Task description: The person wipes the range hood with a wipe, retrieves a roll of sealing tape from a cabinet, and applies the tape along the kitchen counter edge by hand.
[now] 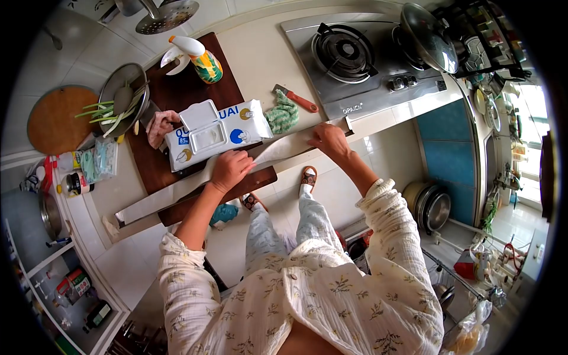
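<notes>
A long pale strip point(277, 151), shiny in places, runs along the counter's front edge and is twisted midway between my hands. My left hand point(229, 170) has its fingers closed on the strip, just in front of the pack of wet wipes point(245, 120). Farther right, my right hand point(331, 141) is curled with its fingers pressed on the strip near its right end. What lies under the fingertips is hidden. Behind the strip are a crumpled green cloth point(282, 113) and a red-handled scraper point(303, 101).
The gas stove point(367, 65) stands at back right with a lidded pan point(429, 38). A spray bottle point(206, 64) and a pinkish rag point(160, 128) are on a dark board point(145, 157). A colander of green onions point(124, 97) and a round wooden board point(62, 120) are left.
</notes>
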Demonstrator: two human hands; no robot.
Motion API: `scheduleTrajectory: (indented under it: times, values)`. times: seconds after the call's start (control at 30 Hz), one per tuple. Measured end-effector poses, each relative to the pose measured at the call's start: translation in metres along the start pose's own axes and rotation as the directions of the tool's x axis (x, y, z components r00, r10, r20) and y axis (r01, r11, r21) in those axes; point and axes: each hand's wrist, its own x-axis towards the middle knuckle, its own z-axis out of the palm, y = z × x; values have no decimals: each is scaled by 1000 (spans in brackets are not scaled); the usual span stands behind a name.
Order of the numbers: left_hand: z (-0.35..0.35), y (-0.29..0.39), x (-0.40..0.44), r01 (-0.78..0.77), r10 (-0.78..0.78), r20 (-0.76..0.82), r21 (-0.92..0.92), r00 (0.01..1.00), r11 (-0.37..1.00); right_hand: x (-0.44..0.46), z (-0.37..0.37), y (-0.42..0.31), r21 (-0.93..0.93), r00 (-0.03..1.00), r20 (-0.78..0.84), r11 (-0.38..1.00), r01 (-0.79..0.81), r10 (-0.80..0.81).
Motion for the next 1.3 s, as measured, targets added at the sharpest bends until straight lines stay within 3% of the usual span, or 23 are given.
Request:
scheduleTrajectory:
  times: [0.1, 0.2, 0.4, 0.6, 0.7, 0.8, 0.87, 0.93, 1.13, 1.27, 1.3]
  values:
    - [-3, 7, 3, -82, 85, -39, 60, 996, 995, 2, 3, -1, -100, 999, -14, 995, 28, -29]
    - [-7, 10, 1, -207, 205, 25, 98, 978, 973, 4, 2, -8, -157, 1000, -16, 988, 2, -4]
    - [11, -2, 0, 64, -62, -33, 58, 998, 996, 6, 1, -13, -225, 1000, 6, 974, -29, 31]
    - [22, 10, 2, 318, -363, 124, 285, 923, 904, 6, 2, -22, -264, 996, -7, 961, -87, 88]
    - [-3, 39, 14, 364, -407, 77, 319, 910, 875, 7, 3, -22, -272, 996, -14, 958, -86, 86]
    - [-3, 56, 7, 163, -139, -150, 165, 979, 973, 8, 4, -21, -278, 996, -18, 957, -84, 82]
    - [7, 66, 8, 16, -17, 36, 45, 999, 999, 9, 5, -21, -272, 997, -15, 959, -82, 81]
    - [24, 71, 15, 61, -39, 143, -153, 989, 986, 11, 6, -19, -257, 997, -14, 963, -82, 82]
    - [52, 43, 15, 230, -171, 216, -294, 961, 928, 11, 2, -24, -273, 991, -10, 953, -128, 130]
    - [35, 46, 21, 54, -68, 250, 65, 966, 996, 11, 3, -21, -247, 993, -35, 962, -118, 113]
    - [36, 46, 22, 17, -35, 212, 84, 977, 996, 11, 4, -20, -242, 993, -36, 963, -118, 113]
